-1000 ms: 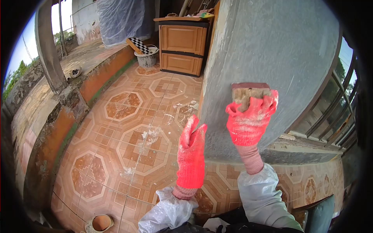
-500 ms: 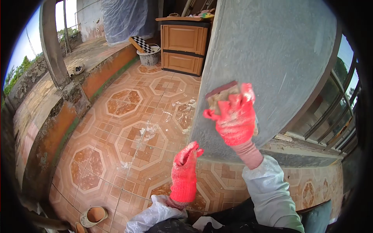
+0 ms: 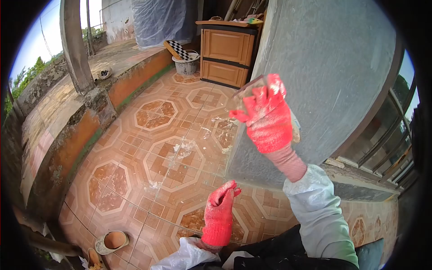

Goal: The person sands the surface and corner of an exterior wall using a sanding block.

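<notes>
My right hand [image 3: 270, 123], in a red work glove with pale dust on it, is closed around a scraper. The scraper's wide, stained flat blade [image 3: 245, 93] sticks out past the fingers at the left edge of the grey wall [image 3: 333, 76]. Its pale handle end [image 3: 295, 130] shows beside the wrist. Whether the blade touches the wall I cannot tell. Lower down, my left hand [image 3: 220, 211], gloved in red too, hangs over the tiled floor with its fingers loosely curled and a gap by the thumb. Nothing shows in it.
Pale splashes mark the patterned tile floor [image 3: 168, 164]. A brown drawer cabinet [image 3: 227, 47] stands behind the wall edge, beside a bucket [image 3: 185, 67] with a checkered board. A low orange ledge [image 3: 135, 85] runs along the left. Slippers [image 3: 111, 242] lie bottom left; a slatted window [image 3: 382, 135] is at right.
My right hand has moved up and slightly left with the scraper, toward the wall's edge. My left hand sits a little lower and farther right in view. The whole view has shifted slightly.
</notes>
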`<state>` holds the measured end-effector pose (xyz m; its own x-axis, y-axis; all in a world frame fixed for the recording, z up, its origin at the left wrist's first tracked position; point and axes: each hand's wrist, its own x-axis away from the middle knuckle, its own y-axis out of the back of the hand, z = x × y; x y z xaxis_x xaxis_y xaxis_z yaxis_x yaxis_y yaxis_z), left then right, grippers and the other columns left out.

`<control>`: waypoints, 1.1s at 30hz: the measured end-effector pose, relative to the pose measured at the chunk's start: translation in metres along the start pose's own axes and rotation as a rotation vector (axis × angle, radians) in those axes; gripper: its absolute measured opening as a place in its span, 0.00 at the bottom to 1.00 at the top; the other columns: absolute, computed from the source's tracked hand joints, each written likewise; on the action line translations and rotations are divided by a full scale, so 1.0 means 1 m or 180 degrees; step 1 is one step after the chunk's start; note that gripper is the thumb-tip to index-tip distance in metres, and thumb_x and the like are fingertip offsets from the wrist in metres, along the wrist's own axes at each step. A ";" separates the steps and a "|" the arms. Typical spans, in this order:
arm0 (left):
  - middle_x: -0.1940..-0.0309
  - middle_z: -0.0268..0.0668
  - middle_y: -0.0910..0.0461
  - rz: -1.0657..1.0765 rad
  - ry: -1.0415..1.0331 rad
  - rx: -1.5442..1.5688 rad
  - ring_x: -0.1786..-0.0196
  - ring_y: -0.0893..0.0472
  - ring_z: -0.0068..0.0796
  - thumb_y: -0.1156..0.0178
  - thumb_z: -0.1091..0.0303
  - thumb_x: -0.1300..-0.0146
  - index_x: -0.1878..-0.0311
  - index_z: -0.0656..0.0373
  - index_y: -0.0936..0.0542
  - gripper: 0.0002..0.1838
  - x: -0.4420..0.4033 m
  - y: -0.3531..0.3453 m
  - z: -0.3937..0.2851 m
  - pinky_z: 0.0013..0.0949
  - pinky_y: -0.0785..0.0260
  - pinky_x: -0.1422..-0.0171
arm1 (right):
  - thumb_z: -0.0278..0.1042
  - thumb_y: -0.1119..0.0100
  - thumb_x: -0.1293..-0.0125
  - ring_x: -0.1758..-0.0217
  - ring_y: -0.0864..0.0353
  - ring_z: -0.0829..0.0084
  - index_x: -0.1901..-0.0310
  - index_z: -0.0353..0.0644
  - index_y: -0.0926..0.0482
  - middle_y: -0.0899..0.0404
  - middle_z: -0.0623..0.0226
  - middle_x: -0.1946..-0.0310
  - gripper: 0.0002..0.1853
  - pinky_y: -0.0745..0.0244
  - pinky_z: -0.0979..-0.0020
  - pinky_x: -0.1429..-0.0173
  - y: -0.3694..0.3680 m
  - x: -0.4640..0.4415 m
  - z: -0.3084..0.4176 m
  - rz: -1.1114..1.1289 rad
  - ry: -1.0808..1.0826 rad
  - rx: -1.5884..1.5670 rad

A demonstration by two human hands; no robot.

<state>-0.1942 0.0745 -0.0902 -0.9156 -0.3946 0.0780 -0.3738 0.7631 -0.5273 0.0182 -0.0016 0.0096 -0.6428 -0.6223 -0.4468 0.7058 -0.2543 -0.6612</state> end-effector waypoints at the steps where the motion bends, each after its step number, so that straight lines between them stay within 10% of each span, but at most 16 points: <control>1: 0.43 0.45 0.17 0.0056 -0.0069 -0.0012 0.43 0.15 0.40 0.43 0.73 0.24 0.38 0.67 0.22 0.16 0.001 -0.002 -0.001 0.38 0.25 0.34 | 0.40 0.56 0.21 0.39 0.26 0.68 0.28 0.58 0.35 0.28 0.73 0.41 0.22 0.28 0.41 0.32 0.021 0.008 -0.014 -0.0340 -0.0405 -0.0664; 3: 0.43 0.45 0.17 0.0237 -0.0051 -0.0136 0.44 0.15 0.40 0.43 0.73 0.24 0.37 0.67 0.22 0.16 0.005 -0.002 0.002 0.37 0.25 0.35 | 0.40 0.56 0.21 0.38 0.26 0.68 0.27 0.58 0.35 0.28 0.73 0.40 0.22 0.29 0.41 0.30 0.056 0.026 -0.041 -0.1552 -0.1462 -0.3578; 7: 0.44 0.44 0.16 0.0338 -0.0143 0.0073 0.44 0.15 0.39 0.43 0.73 0.24 0.38 0.67 0.21 0.16 0.003 0.006 0.010 0.35 0.25 0.37 | 0.44 0.52 0.23 0.35 0.28 0.65 0.31 0.53 0.31 0.26 0.70 0.40 0.22 0.30 0.48 0.28 0.062 0.004 -0.031 -0.1229 -0.2037 -0.4247; 15: 0.45 0.44 0.16 0.0292 0.0435 0.0186 0.44 0.14 0.38 0.43 0.71 0.24 0.38 0.68 0.21 0.16 -0.018 0.004 0.026 0.36 0.26 0.35 | 0.44 0.52 0.23 0.34 0.29 0.62 0.35 0.51 0.30 0.27 0.68 0.40 0.19 0.33 0.47 0.25 -0.006 -0.021 0.004 0.0127 -0.0445 -0.0828; 22: 0.44 0.45 0.17 0.0458 0.0581 0.0216 0.44 0.15 0.37 0.45 0.71 0.23 0.38 0.68 0.21 0.16 -0.022 0.009 0.036 0.34 0.26 0.35 | 0.44 0.52 0.23 0.33 0.30 0.59 0.38 0.49 0.30 0.27 0.67 0.41 0.17 0.36 0.47 0.23 0.085 0.061 -0.088 -0.0545 -0.1670 -0.0686; 33: 0.46 0.45 0.16 0.0538 0.0664 -0.0039 0.48 0.14 0.36 0.43 0.70 0.23 0.39 0.68 0.20 0.15 -0.039 0.004 0.055 0.34 0.24 0.37 | 0.44 0.53 0.23 0.31 0.31 0.56 0.42 0.46 0.29 0.28 0.65 0.40 0.15 0.40 0.46 0.19 -0.006 0.012 0.003 0.0195 -0.0255 -0.0236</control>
<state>-0.1520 0.0642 -0.1416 -0.9755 -0.1480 0.1630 -0.2136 0.8158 -0.5374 0.0069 -0.0103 0.0100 -0.5712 -0.6928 -0.4402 0.7172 -0.1604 -0.6782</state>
